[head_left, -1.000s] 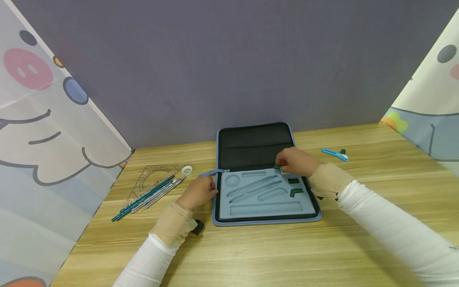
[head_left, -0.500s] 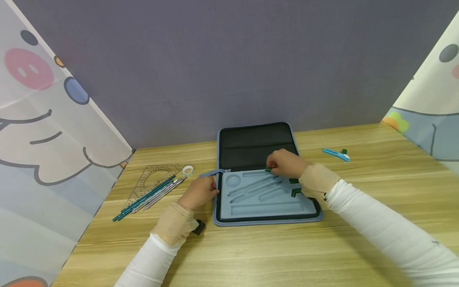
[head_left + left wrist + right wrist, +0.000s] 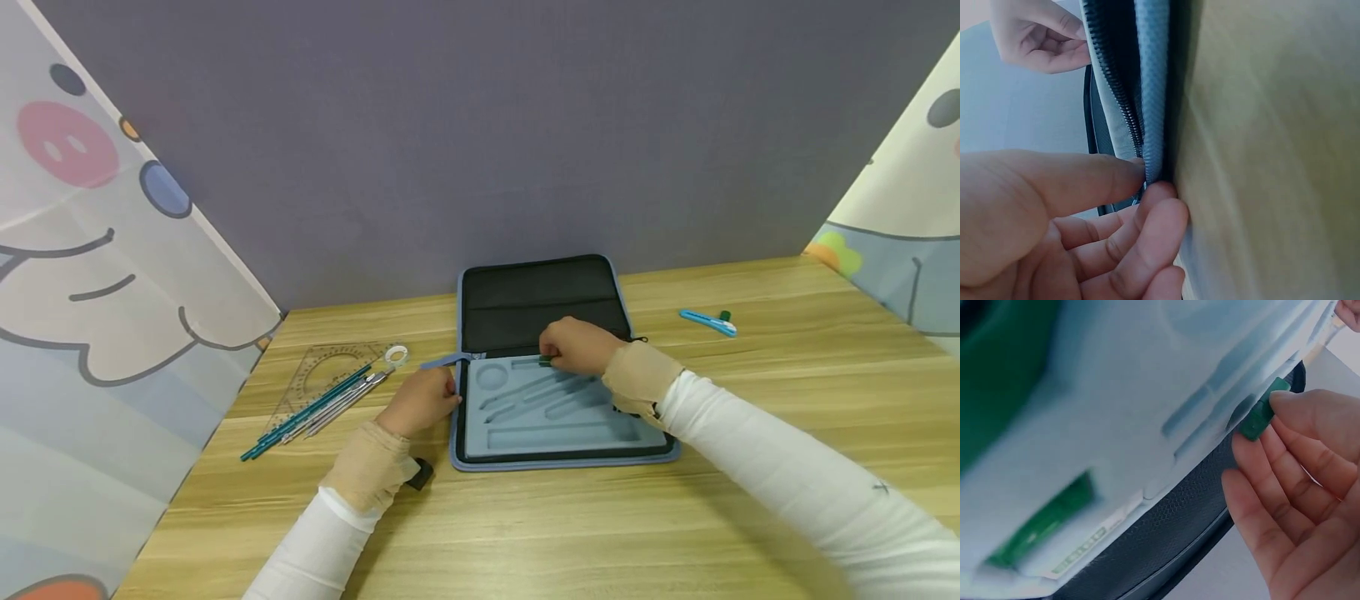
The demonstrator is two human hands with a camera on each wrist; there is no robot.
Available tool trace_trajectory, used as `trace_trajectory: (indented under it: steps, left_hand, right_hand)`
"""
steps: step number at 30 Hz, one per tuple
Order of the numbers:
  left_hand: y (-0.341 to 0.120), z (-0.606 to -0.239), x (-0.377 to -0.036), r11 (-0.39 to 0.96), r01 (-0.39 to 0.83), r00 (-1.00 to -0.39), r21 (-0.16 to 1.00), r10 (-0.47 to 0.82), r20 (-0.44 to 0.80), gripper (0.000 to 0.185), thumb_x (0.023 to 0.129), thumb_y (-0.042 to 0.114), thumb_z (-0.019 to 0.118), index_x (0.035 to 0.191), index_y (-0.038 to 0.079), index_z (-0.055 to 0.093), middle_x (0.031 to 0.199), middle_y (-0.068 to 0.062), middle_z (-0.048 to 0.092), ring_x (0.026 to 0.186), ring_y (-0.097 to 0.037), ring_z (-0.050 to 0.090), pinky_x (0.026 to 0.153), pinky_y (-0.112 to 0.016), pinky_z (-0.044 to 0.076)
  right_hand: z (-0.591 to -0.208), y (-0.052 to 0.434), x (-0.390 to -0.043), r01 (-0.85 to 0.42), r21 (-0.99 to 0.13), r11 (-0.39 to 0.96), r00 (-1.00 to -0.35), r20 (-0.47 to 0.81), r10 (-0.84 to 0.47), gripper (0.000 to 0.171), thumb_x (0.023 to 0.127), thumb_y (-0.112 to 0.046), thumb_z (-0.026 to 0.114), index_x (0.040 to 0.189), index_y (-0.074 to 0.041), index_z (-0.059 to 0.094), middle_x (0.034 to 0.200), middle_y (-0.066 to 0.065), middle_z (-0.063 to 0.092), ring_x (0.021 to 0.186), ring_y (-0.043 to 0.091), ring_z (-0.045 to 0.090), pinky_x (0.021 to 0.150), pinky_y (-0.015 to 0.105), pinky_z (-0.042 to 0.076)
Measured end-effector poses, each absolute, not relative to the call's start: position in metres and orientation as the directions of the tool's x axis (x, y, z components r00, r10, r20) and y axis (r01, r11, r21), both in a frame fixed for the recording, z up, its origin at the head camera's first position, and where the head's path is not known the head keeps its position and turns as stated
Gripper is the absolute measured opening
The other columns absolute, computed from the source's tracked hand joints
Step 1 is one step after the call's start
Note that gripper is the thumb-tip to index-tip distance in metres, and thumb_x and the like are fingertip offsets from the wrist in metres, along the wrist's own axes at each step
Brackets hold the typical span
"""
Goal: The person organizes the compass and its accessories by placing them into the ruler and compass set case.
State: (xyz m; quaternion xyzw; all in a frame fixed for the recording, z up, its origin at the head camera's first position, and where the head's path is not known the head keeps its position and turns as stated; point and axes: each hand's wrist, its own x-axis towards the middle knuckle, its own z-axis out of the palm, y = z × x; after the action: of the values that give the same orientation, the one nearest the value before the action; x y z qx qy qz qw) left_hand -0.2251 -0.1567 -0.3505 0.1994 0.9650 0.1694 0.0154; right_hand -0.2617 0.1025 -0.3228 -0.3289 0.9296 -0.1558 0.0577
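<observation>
An unfolded zip case lies on the table, its black lid laid back. Inside sits a blue-grey insert with shaped recesses. My right hand pinches a small green block between thumb and fingers at the insert's back edge, close to a long narrow slot. At the case's left side, my left hand grips the fabric edge beside the zipper, thumb on one side and fingers on the other. In the right wrist view, another green block fills a recess near a larger blurred green piece.
Left of the case lie a clear protractor set square, teal pencils, silver drawing tools and a white ring. At the right are a blue utility knife and a small green piece. A grey partition stands behind.
My right hand has moved left along the insert's back edge with the green block, and its wrist now covers the green pieces at the right. My left hand stays at the case edge.
</observation>
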Motion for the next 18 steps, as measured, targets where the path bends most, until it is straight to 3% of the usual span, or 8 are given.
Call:
trace_trajectory:
  steps: [9,14,18]
  left_hand:
    - [-0.157,-0.350,-0.224,0.863,0.378,-0.920,0.334,0.390,0.035,0.012,0.084,0.009,0.070,0.079,0.002,0.061,0.072,-0.005,0.060,0.060,-0.015,0.051,0.058,-0.029,0.044]
    - [-0.157,-0.350,-0.224,0.862,0.385,-0.918,0.331,0.394,0.042,0.013,0.083,0.009,0.070,0.078,0.002,0.061,0.071,-0.005,0.060,0.060,-0.016,0.052,0.059,-0.030,0.045]
    - [-0.157,-0.350,-0.224,0.861,0.390,-0.917,0.327,0.396,0.050,0.014,0.083,0.009,0.070,0.076,0.003,0.060,0.069,-0.004,0.059,0.060,-0.016,0.052,0.059,-0.030,0.044]
  right_hand:
    - [-0.317,0.092,-0.263,-0.628,-0.261,0.733,-0.751,-0.042,-0.658,0.014,0.082,0.007,0.062,0.085,-0.005,0.069,0.085,0.007,0.066,0.074,0.016,0.059,0.067,0.032,0.050]
    - [-0.312,0.082,-0.264,-0.649,-0.216,0.729,-0.740,-0.043,-0.672,0.015,0.081,0.009,0.061,0.083,-0.004,0.067,0.078,0.006,0.062,0.067,0.013,0.051,0.062,0.029,0.044]
    - [-0.309,0.075,-0.264,-0.644,-0.203,0.737,-0.748,-0.036,-0.663,0.016,0.081,0.009,0.061,0.089,-0.002,0.069,0.085,0.008,0.065,0.074,0.017,0.059,0.066,0.032,0.049]
